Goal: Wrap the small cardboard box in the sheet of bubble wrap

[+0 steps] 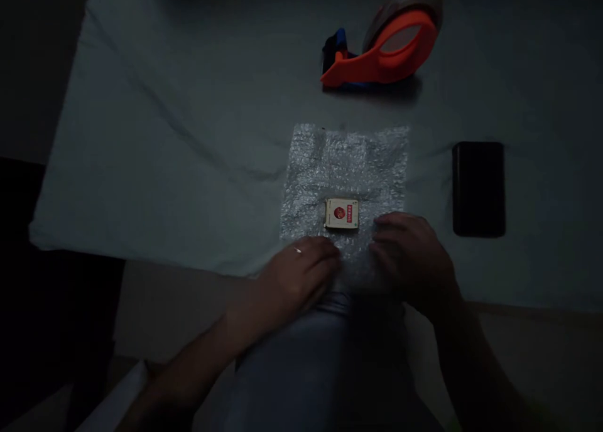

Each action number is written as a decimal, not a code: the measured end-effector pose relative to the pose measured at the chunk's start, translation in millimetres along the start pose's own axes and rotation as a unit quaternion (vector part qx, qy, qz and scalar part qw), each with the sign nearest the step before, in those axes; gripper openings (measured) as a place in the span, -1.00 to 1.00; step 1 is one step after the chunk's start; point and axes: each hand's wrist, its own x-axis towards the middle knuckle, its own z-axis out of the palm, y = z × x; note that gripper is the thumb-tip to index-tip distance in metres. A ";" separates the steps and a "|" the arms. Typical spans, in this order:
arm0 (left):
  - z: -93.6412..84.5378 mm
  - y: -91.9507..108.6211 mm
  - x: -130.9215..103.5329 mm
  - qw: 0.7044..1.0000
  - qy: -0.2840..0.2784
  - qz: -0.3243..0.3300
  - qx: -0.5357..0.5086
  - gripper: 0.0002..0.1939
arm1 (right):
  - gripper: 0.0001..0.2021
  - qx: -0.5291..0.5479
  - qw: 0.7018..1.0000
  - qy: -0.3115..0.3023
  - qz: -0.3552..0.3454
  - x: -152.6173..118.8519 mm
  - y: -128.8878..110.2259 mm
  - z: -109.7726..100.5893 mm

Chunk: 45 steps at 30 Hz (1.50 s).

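A sheet of bubble wrap lies spread on the cloth at the near edge. On it sits a small cream box with a red round picture and a red label. My left hand is at the sheet's near left corner, just below the box. Its fingers are bent together on the wrap, and the thumb is hidden. To the right of the box, my right hand rests over the sheet's near right part, fingers stretched and slightly apart. Neither hand appears to touch the box. The light is dim and the hands are somewhat blurred.
An orange tape dispenser with a roll of tape stands beyond the wrap. To the right lies a black rectangular object. A pale cloth covers the table, its near edge close to my body.
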 end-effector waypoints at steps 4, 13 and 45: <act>24.9 13.1 8.1 0.998 -0.056 0.022 0.026 -0.68 | -0.64 0.021 0.999 -0.003 -0.027 26.0 -9.4 10.8; 39.1 5.9 -1.1 0.993 -0.090 0.011 0.075 -0.65 | -0.58 -0.007 0.996 0.085 0.034 20.9 2.2 -8.2; 46.3 12.1 12.0 0.992 -0.075 0.002 0.099 -0.66 | -0.54 0.070 0.995 -0.068 0.021 39.0 -7.1 17.9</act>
